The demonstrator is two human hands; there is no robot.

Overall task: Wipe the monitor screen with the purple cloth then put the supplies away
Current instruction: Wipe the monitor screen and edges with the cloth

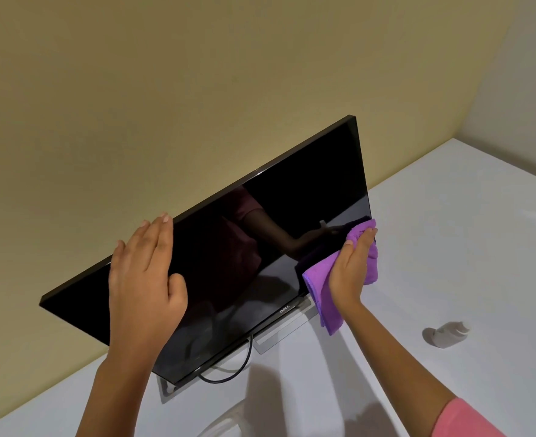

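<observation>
Right now the purple cloth [329, 298] sits bunched under my right hand [350, 269], pressed against the lower right corner of the monitor screen [260, 247]; part of it hangs loose below my palm, down past the bottom bezel toward the stand [279, 332]. That hand is closed around the cloth, fingers flat on top of it; my left hand [143, 279] lies open and spread on the left half of the panel, fingertips reaching over the top edge, thumb on the glass, steadying it.

Beyond my right hand, well apart on the white desk [449, 231], lies a small pale bottle [449, 334], on its side I think, though it is blurred; a dark cable [228, 375] loops out beneath the monitor, between my forearms.

I judge the wiping part-done, the putting-away not begun. The risks as I see them: my bare left palm and thumb may leave fresh smears on the glass; pushing hard at the corner could twist or tip the screen on its stand if my left hand eases off; the dangling cloth could catch on the stand.
</observation>
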